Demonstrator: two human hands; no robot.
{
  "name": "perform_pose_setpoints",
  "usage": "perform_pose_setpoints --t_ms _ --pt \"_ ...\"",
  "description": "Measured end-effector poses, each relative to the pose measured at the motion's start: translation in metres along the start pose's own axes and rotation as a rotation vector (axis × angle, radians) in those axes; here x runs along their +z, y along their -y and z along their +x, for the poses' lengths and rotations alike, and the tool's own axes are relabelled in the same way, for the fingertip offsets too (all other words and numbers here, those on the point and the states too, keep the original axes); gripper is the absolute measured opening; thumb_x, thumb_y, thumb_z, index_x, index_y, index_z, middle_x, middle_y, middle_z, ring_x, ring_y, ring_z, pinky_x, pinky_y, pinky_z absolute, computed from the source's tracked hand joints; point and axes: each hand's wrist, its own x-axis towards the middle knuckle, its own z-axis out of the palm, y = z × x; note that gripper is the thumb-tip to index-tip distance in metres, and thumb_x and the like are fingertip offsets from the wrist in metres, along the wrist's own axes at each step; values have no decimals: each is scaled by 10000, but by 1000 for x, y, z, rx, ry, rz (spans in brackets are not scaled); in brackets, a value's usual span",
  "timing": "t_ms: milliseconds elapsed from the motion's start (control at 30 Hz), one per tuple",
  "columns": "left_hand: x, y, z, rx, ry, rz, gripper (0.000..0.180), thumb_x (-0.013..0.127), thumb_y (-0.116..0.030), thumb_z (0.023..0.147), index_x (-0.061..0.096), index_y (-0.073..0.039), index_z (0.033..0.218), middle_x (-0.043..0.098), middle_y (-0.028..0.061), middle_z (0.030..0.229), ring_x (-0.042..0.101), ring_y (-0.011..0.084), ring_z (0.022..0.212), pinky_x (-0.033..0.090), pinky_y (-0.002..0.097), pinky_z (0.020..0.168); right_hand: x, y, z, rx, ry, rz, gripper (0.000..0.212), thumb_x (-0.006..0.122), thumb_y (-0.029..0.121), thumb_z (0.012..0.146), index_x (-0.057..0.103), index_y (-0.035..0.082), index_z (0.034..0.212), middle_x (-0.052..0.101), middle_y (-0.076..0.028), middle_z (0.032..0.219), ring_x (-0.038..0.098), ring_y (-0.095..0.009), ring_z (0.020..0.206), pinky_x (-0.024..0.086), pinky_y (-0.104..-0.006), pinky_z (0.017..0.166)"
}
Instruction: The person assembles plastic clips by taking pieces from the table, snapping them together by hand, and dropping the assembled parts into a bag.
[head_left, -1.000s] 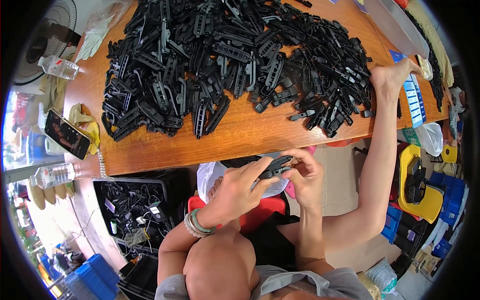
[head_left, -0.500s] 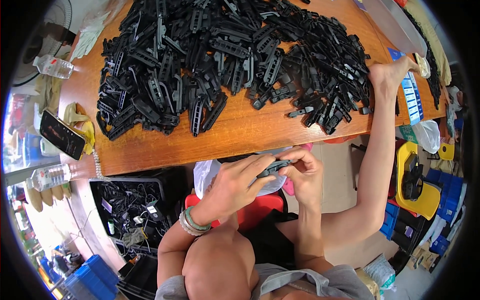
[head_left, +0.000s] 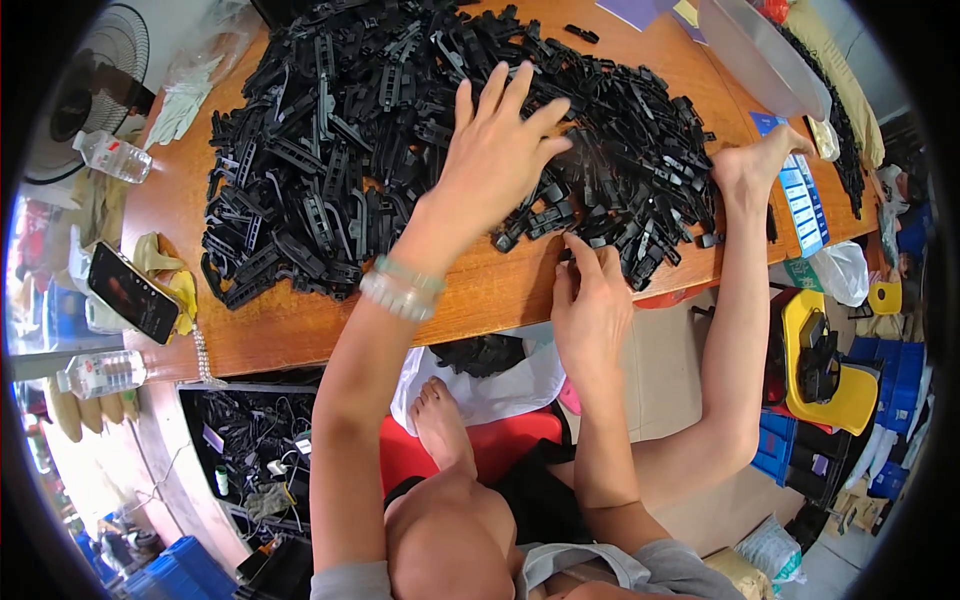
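Observation:
Two heaps of black plastic parts lie side by side on the wooden table: long ribbed handle-like pieces (head_left: 300, 150) at left and smaller black clip-like pieces (head_left: 650, 150) at right. My left hand (head_left: 495, 155) reaches over the right side of the long pieces, fingers spread, with nothing visible in it. At the table's front edge, below the small pieces, my right hand (head_left: 592, 305) has its fingers bent and drawn together. A small black plastic part (head_left: 567, 256) shows between its thumb and forefinger, mostly hidden.
A white plastic bag (head_left: 535, 378) with black parts in it is below the table edge. My bare foot (head_left: 750, 170) rests on the table, beside the small pieces. A phone (head_left: 132, 290), a water bottle (head_left: 112, 157) and a fan (head_left: 95, 85) are at left; a grey tray (head_left: 765, 60) leans far right.
Both hands were together above my lap on a dark plastic part, which no longer shows in them. The left hand has moved up over the heap, the right to the table edge.

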Motion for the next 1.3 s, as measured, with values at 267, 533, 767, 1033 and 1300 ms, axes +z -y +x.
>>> perform_pose_setpoints --t_ms 267,533,767,1033,1300 --pt "14 6 9 -124 414 118 498 501 -516 855 600 -146 1174 515 166 1251 350 339 1274 138 555 1060 -4 1 -12 -53 157 203 232 667 53 740 576 19 951 517 -145 852 556 -329 759 442 -405 618" --pt "-22 0 -14 -15 338 24 419 558 -404 856 610 -92 1130 510 188 1240 375 327 1255 240 475 1058 3 4 -16 36 95 164 217 671 56 744 547 14 917 538 -150 818 558 -339 718 442 -417 628" --pt "-61 -36 -32 -182 350 -39 195 680 -199 748 615 -18 719 580 117 743 591 303 658 472 377 582 -6 -5 -19 88 -95 262 184 613 -13 776 576 -23 956 553 -132 792 534 -203 549 434 -308 503" --pt "-49 -39 -39 -246 191 35 113 645 -109 755 582 -20 784 565 108 762 574 296 614 444 367 533 -14 -14 -24 322 -265 509 112 588 10 854 608 -40 953 620 -93 780 576 -106 578 454 -230 510" --pt "-60 -48 -60 -290 -89 -261 106 584 50 803 513 -1 862 515 32 721 437 86 529 359 236 483 -13 -25 -29 372 -257 1211 126 547 96 907 536 -24 942 630 -158 857 622 -172 696 506 -264 577"
